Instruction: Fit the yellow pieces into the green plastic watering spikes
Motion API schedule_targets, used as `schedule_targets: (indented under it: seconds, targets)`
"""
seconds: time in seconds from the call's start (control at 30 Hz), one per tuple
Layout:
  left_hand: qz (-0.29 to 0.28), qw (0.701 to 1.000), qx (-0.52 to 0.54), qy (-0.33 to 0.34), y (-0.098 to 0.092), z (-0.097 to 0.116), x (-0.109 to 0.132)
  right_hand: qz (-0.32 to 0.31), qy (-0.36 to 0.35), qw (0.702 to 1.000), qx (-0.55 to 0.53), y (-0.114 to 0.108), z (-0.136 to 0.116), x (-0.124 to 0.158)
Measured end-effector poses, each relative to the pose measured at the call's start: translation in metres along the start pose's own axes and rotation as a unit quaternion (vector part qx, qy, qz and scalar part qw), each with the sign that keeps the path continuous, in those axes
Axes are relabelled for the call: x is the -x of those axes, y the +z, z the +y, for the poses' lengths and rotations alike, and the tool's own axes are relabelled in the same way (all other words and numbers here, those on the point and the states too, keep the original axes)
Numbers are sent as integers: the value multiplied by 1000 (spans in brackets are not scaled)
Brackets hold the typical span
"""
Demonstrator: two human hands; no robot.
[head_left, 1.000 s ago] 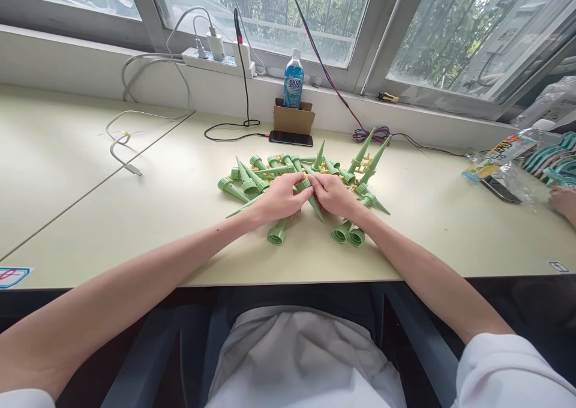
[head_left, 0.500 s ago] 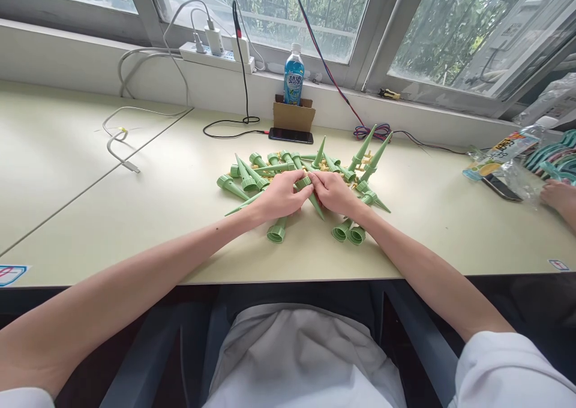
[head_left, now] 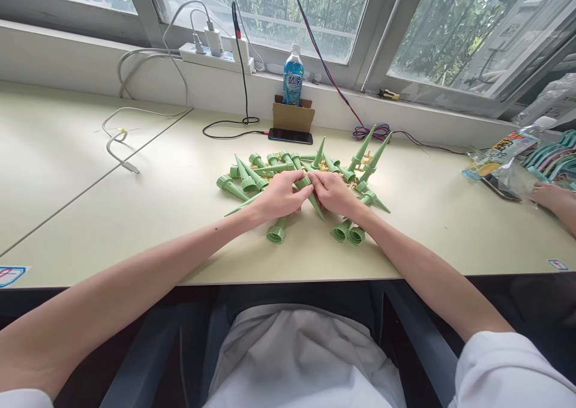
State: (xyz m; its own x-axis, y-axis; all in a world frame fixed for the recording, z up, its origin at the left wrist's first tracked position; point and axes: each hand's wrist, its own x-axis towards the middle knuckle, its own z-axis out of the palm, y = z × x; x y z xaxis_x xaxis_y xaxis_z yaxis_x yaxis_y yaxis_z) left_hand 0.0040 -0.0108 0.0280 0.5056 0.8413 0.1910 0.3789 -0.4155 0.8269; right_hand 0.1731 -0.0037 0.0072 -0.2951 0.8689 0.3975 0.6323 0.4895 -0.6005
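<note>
A green plastic plant watering spike [head_left: 317, 207] slants between my hands, its ribbed collar up and its point down to the right. My left hand [head_left: 282, 193] is closed round the collar, thumb along its near side. Against the collar's right edge, the fingers of my right hand [head_left: 335, 193] are pinched; whether a small part is also between those fingertips is hidden. Several more green spikes [head_left: 230, 186] lie in a loose pile around and behind both hands, a few pointing upward. Small yellow plastic pieces [head_left: 366, 159] show among them at the right.
Behind the pile lie a phone [head_left: 290, 135] and a cardboard box [head_left: 293, 116] by a blue drink bottle [head_left: 293, 81]. A power strip [head_left: 216, 57] and cables stand left. At far right, another person's hand [head_left: 551, 195] is beside teal hangers [head_left: 555, 162] and a clear bottle [head_left: 508, 147].
My hands and the spike between them hold nearly the same pose. At the far right, the other person's hand has shifted slightly left.
</note>
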Motion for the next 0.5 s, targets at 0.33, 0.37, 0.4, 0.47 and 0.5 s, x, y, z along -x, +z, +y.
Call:
schedule_targets:
  seconds: [0.33, 0.37, 0.4, 0.47, 0.5]
  targets:
    - [23, 997, -5, 67, 2, -8, -1, 7, 8, 999, -37, -2, -2, 0]
    - [27, 997, -13, 75, 3, -8, -1, 9, 6, 999, -43, -2, -1, 0]
    - [33, 996, -22, 85, 3, -9, -2, 10, 4, 999, -50, -2, -1, 0]
    - [51, 991, -47, 111, 3, -10, -3, 14, 1, 998, -63, -1, -1, 0]
    - [63, 988, -61, 127, 3, -11, -3, 18, -1, 997, -69, -1, -1, 0]
